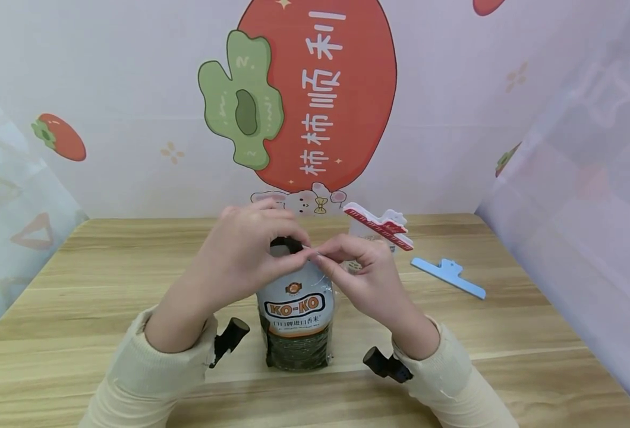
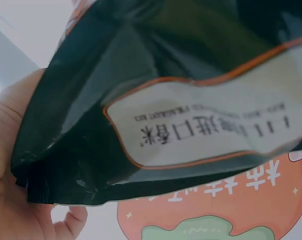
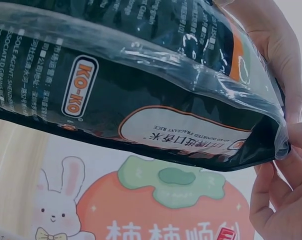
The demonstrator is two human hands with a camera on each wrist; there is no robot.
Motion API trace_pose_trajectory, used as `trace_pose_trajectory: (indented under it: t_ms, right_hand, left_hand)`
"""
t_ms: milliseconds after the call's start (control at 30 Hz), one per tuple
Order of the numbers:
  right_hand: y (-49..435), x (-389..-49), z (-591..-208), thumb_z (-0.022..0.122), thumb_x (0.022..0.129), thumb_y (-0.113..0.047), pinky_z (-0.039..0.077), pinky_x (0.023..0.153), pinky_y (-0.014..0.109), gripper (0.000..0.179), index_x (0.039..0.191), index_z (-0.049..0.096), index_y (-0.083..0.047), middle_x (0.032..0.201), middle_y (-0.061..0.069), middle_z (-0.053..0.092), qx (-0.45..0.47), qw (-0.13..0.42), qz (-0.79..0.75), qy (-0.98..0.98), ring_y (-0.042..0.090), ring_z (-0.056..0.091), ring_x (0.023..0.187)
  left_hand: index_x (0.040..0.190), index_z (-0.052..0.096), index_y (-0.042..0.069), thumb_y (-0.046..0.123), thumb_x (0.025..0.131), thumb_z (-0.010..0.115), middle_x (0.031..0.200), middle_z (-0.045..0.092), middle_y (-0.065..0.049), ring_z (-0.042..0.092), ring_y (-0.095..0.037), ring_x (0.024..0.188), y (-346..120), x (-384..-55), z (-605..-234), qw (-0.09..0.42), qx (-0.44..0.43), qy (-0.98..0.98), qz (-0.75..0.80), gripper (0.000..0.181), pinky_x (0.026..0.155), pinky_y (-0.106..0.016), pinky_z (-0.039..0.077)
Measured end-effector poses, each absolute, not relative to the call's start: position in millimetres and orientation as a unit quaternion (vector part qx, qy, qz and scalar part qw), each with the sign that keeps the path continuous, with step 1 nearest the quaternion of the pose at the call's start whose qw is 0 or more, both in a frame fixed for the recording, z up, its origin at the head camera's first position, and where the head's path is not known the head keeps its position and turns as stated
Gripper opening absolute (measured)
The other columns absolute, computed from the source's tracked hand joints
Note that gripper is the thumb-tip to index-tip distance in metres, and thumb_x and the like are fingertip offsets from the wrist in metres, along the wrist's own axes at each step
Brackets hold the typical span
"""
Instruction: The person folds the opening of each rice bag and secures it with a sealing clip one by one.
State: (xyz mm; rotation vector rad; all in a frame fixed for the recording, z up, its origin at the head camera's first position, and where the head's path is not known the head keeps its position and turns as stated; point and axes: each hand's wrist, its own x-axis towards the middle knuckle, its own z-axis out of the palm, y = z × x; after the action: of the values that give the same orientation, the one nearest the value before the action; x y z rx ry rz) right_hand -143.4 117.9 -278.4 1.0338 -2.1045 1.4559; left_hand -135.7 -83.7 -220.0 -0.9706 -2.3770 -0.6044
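A rice bag labelled KO-KO stands upright on the table, dark green with a pale front panel. My left hand reaches over its top from the left and pinches the upper edge between thumb and fingers. From the other side my right hand grips the same edge, the fingertips of both hands meeting above the label. In the right wrist view the bag's side shows printed text and a clear seam, with the right fingers at its top corner. The left wrist view shows the bag's dark corner beside the left palm.
Behind the right hand, a red and white clip sits at the top of a small see-through packet, partly hidden. A light blue clip lies on the wooden table to the right. A printed cloth hangs behind.
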Motion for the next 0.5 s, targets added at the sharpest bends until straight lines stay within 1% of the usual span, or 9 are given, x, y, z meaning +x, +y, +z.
trace_pose_trajectory:
  t_ms: [67, 133, 167, 200, 300, 367, 500]
  right_hand:
    - [117.4, -143.5, -279.0, 0.072, 0.085, 0.007, 0.060, 0.066, 0.031, 0.013, 0.094, 0.074, -0.001, 0.088, 0.010, 0.076, 0.366, 0.190, 0.518, -0.750, 0.011, 0.070, 0.077]
    - [116.9, -143.7, -279.5, 0.072, 0.085, 0.007, 0.060, 0.066, 0.030, 0.013, 0.094, 0.074, -0.002, 0.088, 0.010, 0.076, 0.365, 0.190, 0.519, -0.749, 0.010, 0.070, 0.077]
    - [116.5, -144.0, -279.7, 0.072, 0.084, 0.007, 0.060, 0.066, 0.030, 0.013, 0.094, 0.074, -0.001, 0.088, 0.010, 0.076, 0.367, 0.191, 0.520, -0.748, 0.010, 0.071, 0.077]
    - [116.3, -144.5, -280.0, 0.072, 0.084, 0.007, 0.060, 0.067, 0.029, 0.013, 0.094, 0.074, -0.001, 0.088, 0.010, 0.076, 0.370, 0.191, 0.520, -0.746, 0.011, 0.071, 0.077]
    - [115.6, -146.1, -280.8, 0.072, 0.083, 0.009, 0.060, 0.069, 0.028, 0.014, 0.094, 0.074, 0.000, 0.088, 0.012, 0.076, 0.386, 0.193, 0.520, -0.737, 0.014, 0.073, 0.078]
    - [115.4, -147.4, -281.1, 0.072, 0.083, 0.011, 0.061, 0.069, 0.028, 0.016, 0.094, 0.073, 0.001, 0.087, 0.013, 0.076, 0.399, 0.195, 0.518, -0.731, 0.016, 0.074, 0.078]
    - [116.1, -148.8, -280.1, 0.072, 0.081, 0.012, 0.060, 0.069, 0.026, 0.017, 0.093, 0.074, 0.001, 0.087, 0.013, 0.076, 0.425, 0.208, 0.506, -0.721, 0.017, 0.075, 0.078]
  left_hand:
    - [0.082, 0.078, 0.020, 0.020, 0.079, 0.084, 0.077, 0.071, 0.010, 0.062, -0.011, 0.084, -83.8, -137.3, -221.4, 0.250, -0.363, -0.868, -0.227, 0.007, 0.061, -0.034, 0.049]
    - [0.083, 0.078, 0.019, 0.019, 0.079, 0.084, 0.077, 0.072, 0.010, 0.061, -0.008, 0.079, -84.5, -138.1, -223.2, 0.255, -0.369, -0.864, -0.230, 0.006, 0.058, -0.028, 0.047]
    - [0.083, 0.079, 0.020, 0.020, 0.080, 0.083, 0.077, 0.072, 0.010, 0.058, -0.007, 0.076, -85.1, -138.4, -224.1, 0.258, -0.371, -0.862, -0.230, 0.006, 0.052, -0.026, 0.041]
    - [0.083, 0.079, 0.020, 0.021, 0.080, 0.084, 0.077, 0.072, 0.011, 0.056, -0.006, 0.074, -85.8, -138.5, -224.8, 0.264, -0.373, -0.860, -0.226, 0.006, 0.051, -0.026, 0.036]
    - [0.084, 0.078, 0.021, 0.024, 0.080, 0.084, 0.078, 0.072, 0.011, 0.057, -0.006, 0.076, -89.3, -138.7, -226.5, 0.293, -0.387, -0.852, -0.196, 0.008, 0.055, -0.028, 0.030]
    - [0.083, 0.078, 0.022, 0.027, 0.079, 0.084, 0.078, 0.072, 0.010, 0.060, -0.008, 0.078, -91.8, -139.3, -226.8, 0.316, -0.400, -0.843, -0.170, 0.009, 0.058, -0.031, 0.029]
    - [0.082, 0.076, 0.022, 0.028, 0.079, 0.085, 0.077, 0.070, 0.010, 0.064, -0.007, 0.078, -95.6, -140.5, -226.4, 0.343, -0.426, -0.825, -0.142, 0.011, 0.063, -0.033, 0.032]
